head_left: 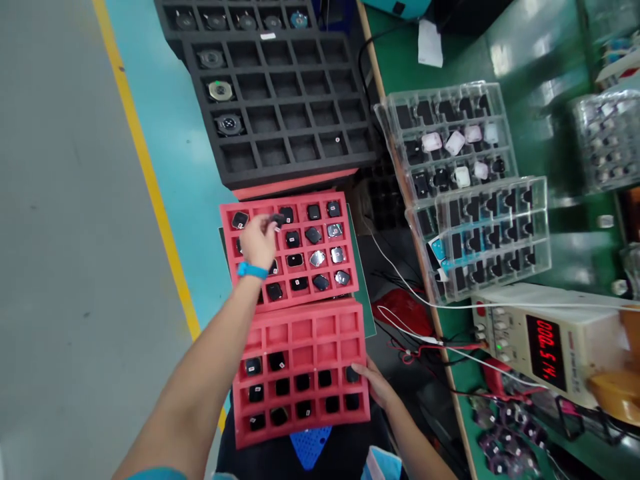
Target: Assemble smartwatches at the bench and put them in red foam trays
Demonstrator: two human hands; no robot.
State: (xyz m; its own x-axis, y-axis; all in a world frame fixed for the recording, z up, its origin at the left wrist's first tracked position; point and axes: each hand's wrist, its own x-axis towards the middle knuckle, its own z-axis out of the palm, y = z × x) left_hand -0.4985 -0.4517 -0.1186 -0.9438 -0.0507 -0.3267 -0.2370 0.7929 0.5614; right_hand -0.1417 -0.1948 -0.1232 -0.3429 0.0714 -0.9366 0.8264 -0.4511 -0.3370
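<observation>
My left hand (257, 241), with a blue band at the wrist, pinches a dark watch body (277, 219) over the farther red foam tray (287, 303). Square dark watch bodies lie in most of that tray's visible compartments, some with small white labels; my hand and arm hide others. The nearer red foam tray (303, 440) rests on my lap. Its two near rows hold watch bodies, while the farthest row is bare. My right hand (379, 385) grips this tray's right edge, its fingertip reaching over the rim beside a watch body (353, 373).
Beyond the red trays, a black foam tray (295, 160) holds several round watch bodies. On the green bench at right stand clear plastic trays (493, 233) and a power supply (545, 347) with a red display. White and red cables hang between bench and trays.
</observation>
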